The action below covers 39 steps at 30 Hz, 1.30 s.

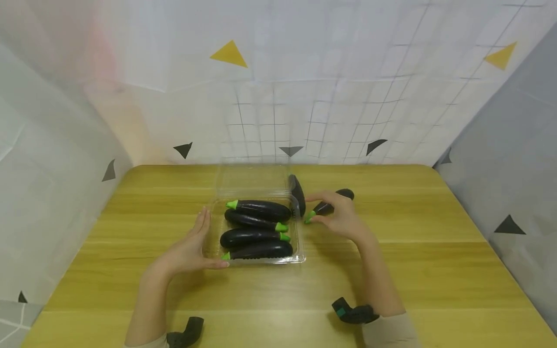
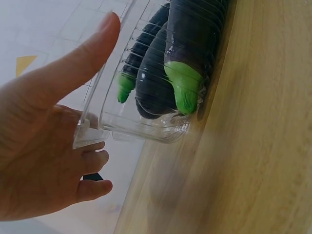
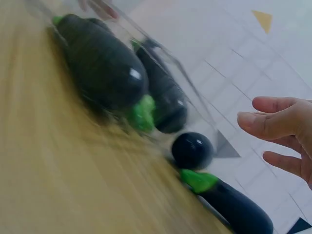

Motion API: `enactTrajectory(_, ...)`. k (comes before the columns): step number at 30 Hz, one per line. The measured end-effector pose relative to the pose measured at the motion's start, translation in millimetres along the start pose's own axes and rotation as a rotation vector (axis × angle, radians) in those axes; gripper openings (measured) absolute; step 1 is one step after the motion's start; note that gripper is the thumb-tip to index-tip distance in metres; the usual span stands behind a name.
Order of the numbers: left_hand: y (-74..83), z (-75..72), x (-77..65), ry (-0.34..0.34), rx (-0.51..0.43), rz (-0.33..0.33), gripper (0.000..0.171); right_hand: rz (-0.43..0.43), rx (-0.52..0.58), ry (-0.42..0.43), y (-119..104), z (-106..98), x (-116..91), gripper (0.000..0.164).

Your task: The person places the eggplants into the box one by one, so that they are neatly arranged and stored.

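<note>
Left hand [image 1: 184, 251], fingers extended, at clear box's [image 1: 300, 244] left side; right hand [image 1: 341, 217], fingers parted, gripping nothing, beside two loose eggplants [image 1: 297, 195] on desk [image 1: 435, 280]. Four eggplants [image 1: 250, 237] already inside box, lid [image 1: 252, 179] folded back; seemingly partway, two outside left.

Down low, a yellow-brown wooden table [image 1: 278, 304] with round back corners. Behind it, a white back wall [image 1: 287, 53] with thin dark lines [image 1: 274, 124] in squares. Up high there, a yellow triangle [image 1: 231, 54] left of the middle and another yellow triangle [image 1: 502, 56] far right. Lower, a grey triangle [image 1: 291, 151] between two black shapes [image 1: 376, 146].
</note>
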<state>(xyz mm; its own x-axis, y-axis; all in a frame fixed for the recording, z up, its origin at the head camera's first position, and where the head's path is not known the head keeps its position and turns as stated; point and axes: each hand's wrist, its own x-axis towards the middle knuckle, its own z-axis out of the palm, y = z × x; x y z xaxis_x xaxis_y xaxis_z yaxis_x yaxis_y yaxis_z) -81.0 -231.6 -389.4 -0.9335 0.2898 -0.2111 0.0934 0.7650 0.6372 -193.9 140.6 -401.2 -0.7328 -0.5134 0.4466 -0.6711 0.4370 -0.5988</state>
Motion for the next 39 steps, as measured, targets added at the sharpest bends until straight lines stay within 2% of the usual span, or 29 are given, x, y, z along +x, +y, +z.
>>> enactTrajectory(9,0.0,0.4,0.1,-0.004,-0.011,-0.012,0.130,0.120,0.020,-0.008,17.7,-15.3,-10.5,0.042)
enactTrajectory(39,0.7,0.6,-1.4,-0.008,-0.028,-0.008,0.131,0.159,-0.035,0.000,32.4,-15.5,-13.4,0.040)
